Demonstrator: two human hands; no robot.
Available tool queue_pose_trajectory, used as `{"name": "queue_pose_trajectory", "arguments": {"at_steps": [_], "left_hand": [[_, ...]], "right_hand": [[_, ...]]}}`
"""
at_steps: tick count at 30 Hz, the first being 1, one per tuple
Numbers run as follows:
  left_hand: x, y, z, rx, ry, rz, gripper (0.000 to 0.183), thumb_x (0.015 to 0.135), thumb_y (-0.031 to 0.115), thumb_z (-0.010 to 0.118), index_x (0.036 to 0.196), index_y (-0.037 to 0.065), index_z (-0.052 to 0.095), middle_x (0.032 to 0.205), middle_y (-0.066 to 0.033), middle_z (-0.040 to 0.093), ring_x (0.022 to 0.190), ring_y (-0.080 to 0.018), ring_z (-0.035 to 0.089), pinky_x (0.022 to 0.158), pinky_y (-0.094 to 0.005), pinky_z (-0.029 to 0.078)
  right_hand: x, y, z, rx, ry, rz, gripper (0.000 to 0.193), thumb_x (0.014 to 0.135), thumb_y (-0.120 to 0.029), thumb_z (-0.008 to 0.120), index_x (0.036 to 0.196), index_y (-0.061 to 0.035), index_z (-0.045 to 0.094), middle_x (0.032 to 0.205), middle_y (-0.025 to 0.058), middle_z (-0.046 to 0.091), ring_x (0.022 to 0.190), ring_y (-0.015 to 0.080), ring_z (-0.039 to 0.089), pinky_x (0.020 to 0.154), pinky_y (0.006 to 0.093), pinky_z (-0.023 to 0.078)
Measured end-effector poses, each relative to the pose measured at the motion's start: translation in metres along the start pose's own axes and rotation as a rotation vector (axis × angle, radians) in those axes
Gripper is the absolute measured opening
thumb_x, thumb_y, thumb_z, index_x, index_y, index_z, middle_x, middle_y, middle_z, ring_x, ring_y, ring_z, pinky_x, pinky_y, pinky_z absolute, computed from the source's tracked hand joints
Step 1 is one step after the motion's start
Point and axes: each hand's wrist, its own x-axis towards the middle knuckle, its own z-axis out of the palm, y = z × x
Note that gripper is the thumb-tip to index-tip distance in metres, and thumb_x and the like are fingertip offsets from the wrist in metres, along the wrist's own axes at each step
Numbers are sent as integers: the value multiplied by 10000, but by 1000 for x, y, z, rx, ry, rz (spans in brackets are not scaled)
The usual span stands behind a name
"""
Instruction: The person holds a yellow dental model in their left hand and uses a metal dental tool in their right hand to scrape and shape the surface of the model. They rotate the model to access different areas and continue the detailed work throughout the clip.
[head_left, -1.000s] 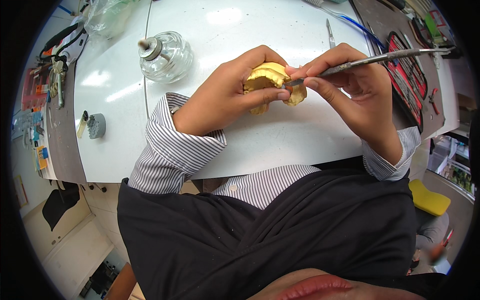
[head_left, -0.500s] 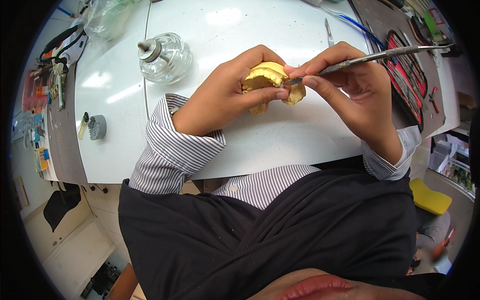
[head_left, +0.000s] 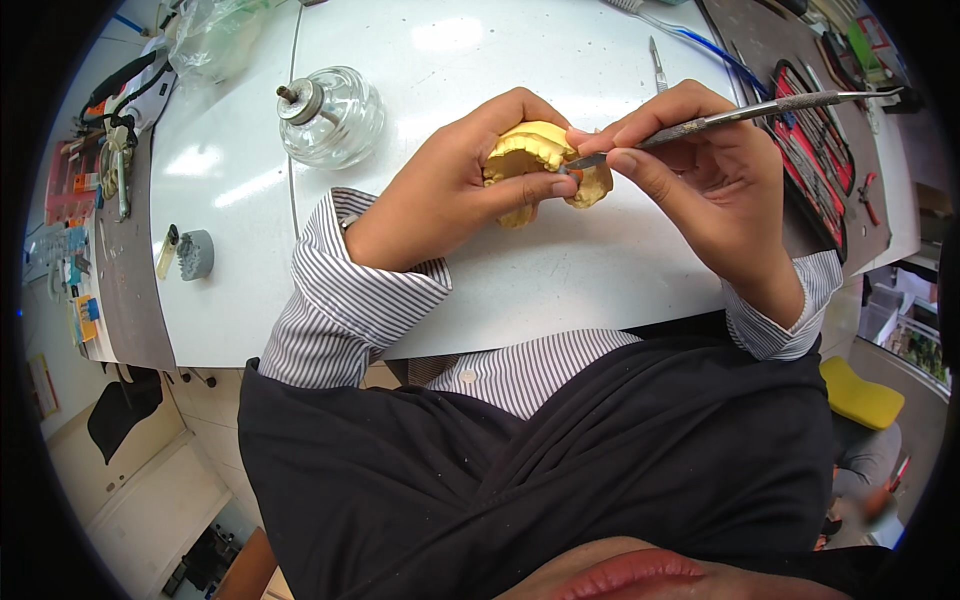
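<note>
Above the table, a yellow plaster dental cast (head_left: 538,142) is gripped by my left hand (head_left: 455,175), with the thumb across its near side and the fingers behind it. My right hand (head_left: 715,170) pinches a metal dental carver (head_left: 740,114) like a pen. The carver's flat blade reaches the cast beside my left thumb tip, where a small bluish spot and some reddish-brown material show. Whether the blade presses on the surface is too fine to tell. Its curved other end points to the right. My right fingertips rest close against the cast's edge.
A glass spirit lamp (head_left: 335,115) stands left of my hands. Farther left are a grey ridged block (head_left: 195,255) and a small lighter-like item (head_left: 167,252). A scalpel-like tool (head_left: 658,65) lies behind my right hand. An open red-lined instrument case (head_left: 810,150) sits at right.
Both hands, the cast and the carver stay almost in place, with only a tiny shift. The tip of the lamp's wick looks darker now.
</note>
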Motion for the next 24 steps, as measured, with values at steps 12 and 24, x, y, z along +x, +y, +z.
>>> {"name": "queue_pose_trajectory", "arguments": {"at_steps": [12, 24], "left_hand": [[0, 1, 0, -53, -2, -15, 288, 853, 158, 639, 1084, 51, 504, 893, -32, 585, 783, -83, 585, 676, -217, 473], [0, 1, 0, 49, -8, 6, 289, 848, 168, 645, 1078, 51, 516, 912, -32, 585, 823, -92, 587, 699, -224, 474]], "right_hand": [[0, 2, 0, 53, 11, 20, 125, 856, 29, 576, 970, 51, 530, 901, 150, 635, 923, 224, 647, 806, 299, 553], [-1, -1, 1, -29, -43, 46, 144, 849, 23, 587, 980, 45, 531, 905, 140, 632, 905, 208, 650, 803, 299, 557]]}}
